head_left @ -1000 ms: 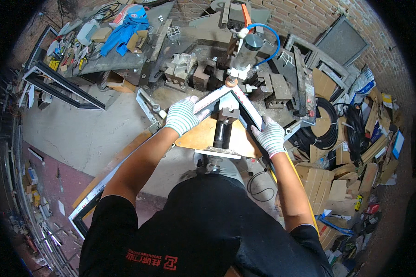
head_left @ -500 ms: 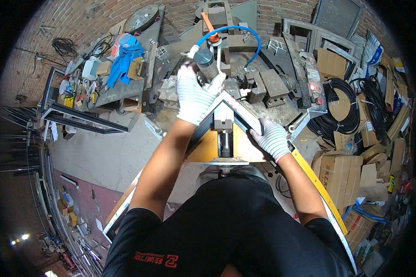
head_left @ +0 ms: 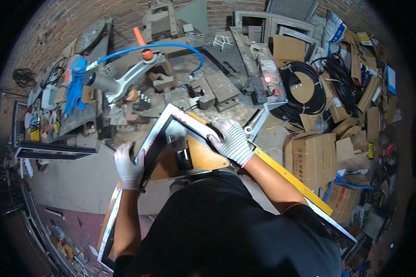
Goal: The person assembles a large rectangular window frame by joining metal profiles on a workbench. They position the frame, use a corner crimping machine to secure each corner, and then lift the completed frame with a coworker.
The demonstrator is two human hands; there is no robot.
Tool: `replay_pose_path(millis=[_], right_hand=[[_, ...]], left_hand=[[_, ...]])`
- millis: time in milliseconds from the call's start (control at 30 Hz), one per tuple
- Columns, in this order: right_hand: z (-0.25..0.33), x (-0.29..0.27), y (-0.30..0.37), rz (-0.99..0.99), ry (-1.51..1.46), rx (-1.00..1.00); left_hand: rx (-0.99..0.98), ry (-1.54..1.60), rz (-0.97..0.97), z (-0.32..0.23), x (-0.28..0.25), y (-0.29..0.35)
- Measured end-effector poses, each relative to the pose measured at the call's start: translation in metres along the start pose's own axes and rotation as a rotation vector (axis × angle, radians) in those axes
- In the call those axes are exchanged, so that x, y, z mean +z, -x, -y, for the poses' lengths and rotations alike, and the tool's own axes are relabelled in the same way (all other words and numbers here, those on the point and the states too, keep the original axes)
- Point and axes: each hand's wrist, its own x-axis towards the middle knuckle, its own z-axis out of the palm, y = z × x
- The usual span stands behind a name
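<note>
A corner of a black-and-white profile frame (head_left: 170, 112) points away from me over a tan board (head_left: 205, 154). My right hand (head_left: 234, 143), in a striped glove, grips the frame's right side, fingers on the outer edge and thumb inside. My left hand (head_left: 129, 168), gloved too, is beside the frame's left side. Its thumb and fingers are apart, with nothing visible between them; whether the thumb touches the frame is unclear. Beyond the corner, a metal swing arm (head_left: 134, 79) with an orange handle (head_left: 139, 37), a grey cylinder (head_left: 104, 83) and a blue hose (head_left: 166, 45) sits turned left.
Metal blocks (head_left: 222, 90) lie on the cluttered bench beyond the frame. A control box with a lit red button (head_left: 267, 80) is at right, near coiled black hose (head_left: 286, 94) and cardboard boxes (head_left: 309, 157). Another dark frame (head_left: 55, 151) stands at left.
My left hand has left the cylinder and come back to the frame's left side. The swing arm has turned left, away from the corner. My view has shifted right; my right hand stays on the frame.
</note>
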Motion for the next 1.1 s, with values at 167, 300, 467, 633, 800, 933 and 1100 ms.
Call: replay_pose_path(millis=[167, 300, 467, 633, 800, 933, 1100], right_hand=[[-0.084, -0.041, -0.051, -0.539, 0.110, -0.158], [-0.196, -0.072, -0.122, -0.631, 0.293, 0.109], [-0.311, -0.082, -0.180, -0.198, 0.448, 0.504], [-0.385, -0.062, -0.220, -0.024, 0.446, 0.553], [-0.437, -0.045, -0.239, 0.032, 0.177, 0.424], [-0.465, -0.052, -0.244, 0.095, 0.063, 0.618], [-0.386, -0.057, -0.219, -0.248, -0.368, 0.548]], left_hand=[[-0.111, 0.050, 0.040, 0.004, 0.018, 0.038], [-0.136, -0.113, 0.095, 0.006, 0.027, 0.039], [-0.222, -0.102, 0.148, 0.001, 0.028, 0.038], [-0.230, -0.104, 0.191, -0.004, 0.025, 0.031], [-0.253, -0.177, 0.247, -0.004, 0.021, 0.033], [-0.287, -0.192, 0.264, -0.006, 0.021, 0.029], [-0.366, -0.173, 0.315, -0.009, 0.014, 0.017]])
